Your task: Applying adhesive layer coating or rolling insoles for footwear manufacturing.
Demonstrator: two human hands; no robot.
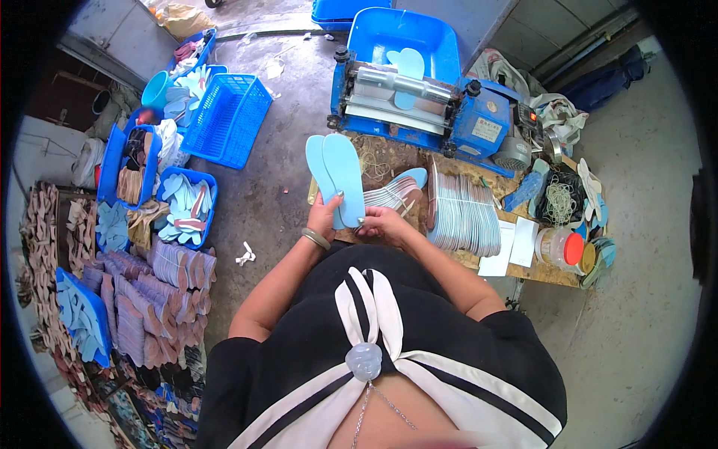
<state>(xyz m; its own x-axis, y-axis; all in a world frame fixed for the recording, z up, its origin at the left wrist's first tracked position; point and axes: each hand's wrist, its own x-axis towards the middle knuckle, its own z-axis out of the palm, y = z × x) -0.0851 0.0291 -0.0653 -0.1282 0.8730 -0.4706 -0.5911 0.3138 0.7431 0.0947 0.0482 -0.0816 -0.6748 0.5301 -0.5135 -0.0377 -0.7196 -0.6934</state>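
1. Wearing a black top [464, 337] with a striped tie [387, 310], at six o'clock from the hands, and a bangle [315, 238] on the left wrist.
2. Gripping two blue insoles [344, 176] low on their left side with the left hand [323, 217], closing it on them and pressing the thumb against the upper face.
3. Pinching the lower end of the same pair between the fingertips of the right hand [383, 224].
4. Holding the pair in front of the body, overlapping, pointing toward twelve o'clock.
5. Having a small strapped bundle [389, 196] near the right hand at two o'clock, and a long tied stack [465, 213] on the wooden table [544, 275] at three.
6. Looking past that stack, also at three, to white papers [496, 251] and a red-lidded jar [555, 247].
7. Facing a blue roller machine [404, 84] at one o'clock, seeing another insole [410, 66] lying across its roller, with a blue tub [443, 41] behind.
8. Having a blue bin [214, 213] of insoles at nine, tied piles [146, 299] at eight, and a blue basket [238, 131] at ten, farther off.
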